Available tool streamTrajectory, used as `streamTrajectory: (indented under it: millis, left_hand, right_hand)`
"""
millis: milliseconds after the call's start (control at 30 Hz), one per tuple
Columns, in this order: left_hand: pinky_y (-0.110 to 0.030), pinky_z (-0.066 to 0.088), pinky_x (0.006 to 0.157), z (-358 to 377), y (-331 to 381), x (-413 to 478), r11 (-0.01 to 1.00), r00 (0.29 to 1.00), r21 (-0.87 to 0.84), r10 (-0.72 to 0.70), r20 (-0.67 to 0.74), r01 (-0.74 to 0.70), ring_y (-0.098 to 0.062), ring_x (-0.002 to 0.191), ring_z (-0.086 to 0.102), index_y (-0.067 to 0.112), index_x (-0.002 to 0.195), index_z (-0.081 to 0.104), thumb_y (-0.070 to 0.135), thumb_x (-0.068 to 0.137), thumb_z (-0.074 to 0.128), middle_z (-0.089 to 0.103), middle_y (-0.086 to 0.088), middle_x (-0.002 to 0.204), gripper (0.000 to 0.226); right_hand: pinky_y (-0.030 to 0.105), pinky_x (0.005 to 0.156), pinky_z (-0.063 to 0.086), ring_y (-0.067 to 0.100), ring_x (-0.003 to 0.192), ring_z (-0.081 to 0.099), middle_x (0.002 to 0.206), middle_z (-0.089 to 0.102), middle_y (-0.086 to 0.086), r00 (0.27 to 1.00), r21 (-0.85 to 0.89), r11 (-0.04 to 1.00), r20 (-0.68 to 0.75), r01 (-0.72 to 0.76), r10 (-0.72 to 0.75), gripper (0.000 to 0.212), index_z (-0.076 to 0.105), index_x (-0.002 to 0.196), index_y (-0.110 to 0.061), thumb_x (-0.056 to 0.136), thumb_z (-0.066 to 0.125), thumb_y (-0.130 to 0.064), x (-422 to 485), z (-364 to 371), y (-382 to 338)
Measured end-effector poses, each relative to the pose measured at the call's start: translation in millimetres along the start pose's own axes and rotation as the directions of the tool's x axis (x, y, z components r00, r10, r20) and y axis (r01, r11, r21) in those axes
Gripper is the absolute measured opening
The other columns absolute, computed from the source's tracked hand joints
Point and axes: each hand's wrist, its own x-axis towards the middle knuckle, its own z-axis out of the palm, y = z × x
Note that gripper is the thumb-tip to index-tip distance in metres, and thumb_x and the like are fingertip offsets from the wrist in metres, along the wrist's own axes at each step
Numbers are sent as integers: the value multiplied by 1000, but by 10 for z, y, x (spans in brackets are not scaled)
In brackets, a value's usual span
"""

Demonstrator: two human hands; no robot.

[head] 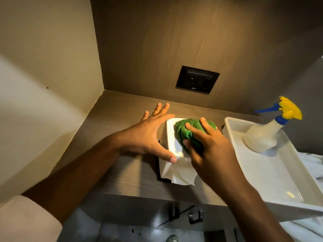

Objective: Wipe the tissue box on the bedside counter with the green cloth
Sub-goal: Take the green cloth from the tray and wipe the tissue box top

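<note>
1. A wooden tabletop (122, 173) is set in a panelled corner; the tissue box (172, 137) is placed at its middle.
2. The green cloth (190, 130) is clenched by the right hand (208, 147) fingers upon the box; the left hand (148, 135) is spread, fingers released, against the box's left side.

Nothing here is offering words I can actually read. The black socket plate (197, 79) on the wood-grain back wall is showing a tiny pale mark along its lower edge, but it is staying too small and blurred to make out. The tissue box (172, 137), the spray bottle (265, 135) and the white tray (272, 175) are showing no lettering.
</note>
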Motion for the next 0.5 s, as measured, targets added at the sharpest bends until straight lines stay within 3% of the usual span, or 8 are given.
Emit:
streamTrajectory:
  millis: [167, 267, 333, 500]
  left_hand:
    - [-51, -15, 118, -8, 24, 26, 995, 999, -96, 11, 37, -8, -4, 140, -31, 35, 147, 14, 56, 52, 83, -18, 9, 162, 119]
    - [-54, -11, 119, 12, 31, 32, 985, 999, -175, 10, 34, -4, -1, 139, -26, 53, 138, 18, 51, 51, 85, -16, 12, 161, 110]
    - [-54, -4, 120, 19, 39, 38, 980, 999, -197, -28, 40, 35, -3, 142, -21, 64, 135, 11, 53, 47, 87, -15, 16, 160, 117]
    - [-50, 5, 122, 18, 70, 62, 976, 990, -171, -128, 62, 137, -21, 149, -9, 44, 147, 3, 55, 40, 89, -14, 11, 162, 137]
  right_hand:
    - [56, 111, 36, 32, 148, 21, 160, 27, -8, 998, -91, 994, -10, 53, -54, 58, 35, 140, -51, 84, 47, -62, -221, 31, -22]
    - [53, 110, 35, 34, 147, 23, 159, 32, -5, 998, -76, 997, -53, 25, -29, 55, 39, 139, -48, 87, 52, -57, 31, 72, -63]
    - [51, 112, 33, 35, 146, 25, 159, 32, -3, 997, -58, 998, -81, -16, 12, 52, 39, 139, -47, 90, 52, -52, 210, 102, -65]
    - [43, 99, 48, 26, 122, 55, 139, 59, 2, 968, 139, 985, -215, -102, 131, 41, 57, 130, -33, 90, 60, -38, 423, 83, 154]
